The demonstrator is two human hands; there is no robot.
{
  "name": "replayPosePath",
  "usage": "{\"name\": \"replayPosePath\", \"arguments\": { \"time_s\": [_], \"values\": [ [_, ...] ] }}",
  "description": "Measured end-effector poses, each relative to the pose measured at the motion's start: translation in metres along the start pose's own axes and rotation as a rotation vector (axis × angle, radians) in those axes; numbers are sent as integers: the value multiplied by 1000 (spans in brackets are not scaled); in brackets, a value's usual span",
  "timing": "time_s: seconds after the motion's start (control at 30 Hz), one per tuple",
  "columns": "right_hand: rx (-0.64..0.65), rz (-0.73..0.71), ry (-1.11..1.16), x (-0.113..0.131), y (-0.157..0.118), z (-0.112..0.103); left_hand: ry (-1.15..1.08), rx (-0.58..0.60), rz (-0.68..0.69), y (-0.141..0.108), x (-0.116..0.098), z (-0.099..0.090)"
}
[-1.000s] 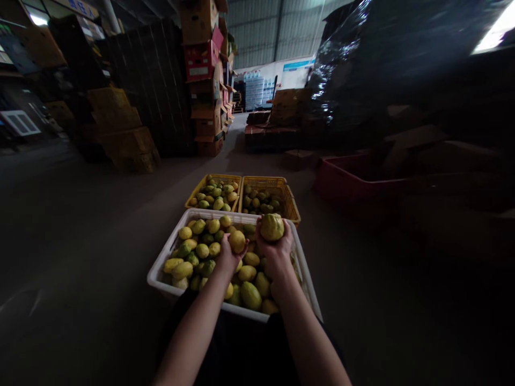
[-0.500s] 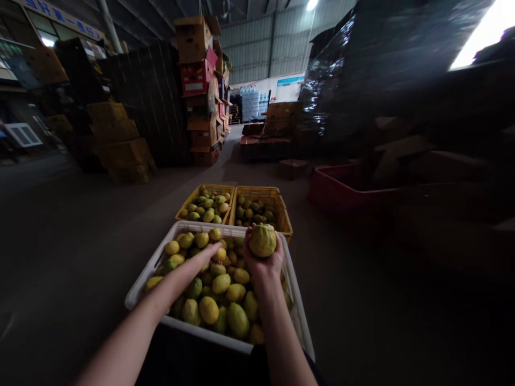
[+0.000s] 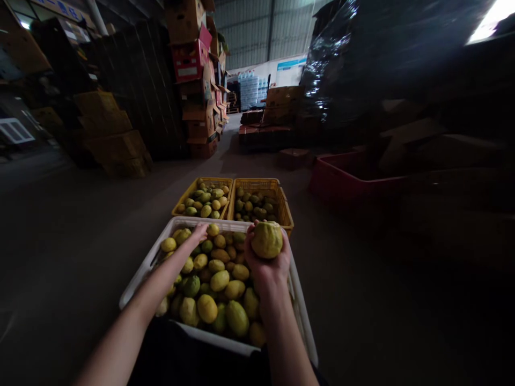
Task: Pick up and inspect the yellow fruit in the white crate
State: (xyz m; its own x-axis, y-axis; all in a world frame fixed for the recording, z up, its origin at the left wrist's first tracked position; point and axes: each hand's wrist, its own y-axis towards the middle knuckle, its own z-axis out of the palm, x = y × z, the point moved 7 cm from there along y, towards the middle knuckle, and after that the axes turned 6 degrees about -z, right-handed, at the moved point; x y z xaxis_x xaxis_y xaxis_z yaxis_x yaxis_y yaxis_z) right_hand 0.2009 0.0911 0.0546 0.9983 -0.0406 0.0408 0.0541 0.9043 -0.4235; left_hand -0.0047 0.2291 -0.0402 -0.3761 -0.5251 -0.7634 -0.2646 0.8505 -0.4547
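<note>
My right hand [image 3: 269, 271], palm up, is wrapped around a large ribbed yellow-green fruit [image 3: 266, 239] above the right side of a white crate [image 3: 300, 300]. The crate is full of smaller oval fruits, yellow to green, among them a smooth yellow-green one [image 3: 237, 318] near the front. Over the crate's far left part, my left hand [image 3: 200, 232] has its fingers stretched toward a round yellow fruit [image 3: 213, 229]; whether they touch it I cannot tell. No fruit shows in that hand.
Two yellow crates with similar fruit, left [image 3: 187, 195] and right [image 3: 286, 209], stand just beyond the white one. A red bin [image 3: 341, 182] is on the right. Stacked cartons [image 3: 193, 64] rise behind, and wrapped pallets [image 3: 330, 64] loom at the back right.
My left hand has moved left and farther across the crate, away from the middle fruits. The right hand still holds the ribbed fruit, slightly farther right. The view has tipped down a little.
</note>
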Motion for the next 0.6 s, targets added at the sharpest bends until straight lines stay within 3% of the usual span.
{"name": "replayPosePath", "arguments": {
  "time_s": [0.07, 0.17, 0.33, 0.5, 0.6],
  "values": [
    [-10, 2, -10, 0, 0, -1, 118, 94, -14, -17, 13, 10],
    [-24, -17, -18, 1, 2, -4, 393, 306, 38, -52, 15, 25],
    [-45, -61, -55, 6, 11, -10, 785, 584, 293, -119, 4, 41],
    [-92, -105, -151, 15, 21, -20, 891, 723, 527, -169, 7, 51],
    [-95, -159, -274, 15, 28, -34, 932, 685, 540, -175, 25, 56]
  ]
}}
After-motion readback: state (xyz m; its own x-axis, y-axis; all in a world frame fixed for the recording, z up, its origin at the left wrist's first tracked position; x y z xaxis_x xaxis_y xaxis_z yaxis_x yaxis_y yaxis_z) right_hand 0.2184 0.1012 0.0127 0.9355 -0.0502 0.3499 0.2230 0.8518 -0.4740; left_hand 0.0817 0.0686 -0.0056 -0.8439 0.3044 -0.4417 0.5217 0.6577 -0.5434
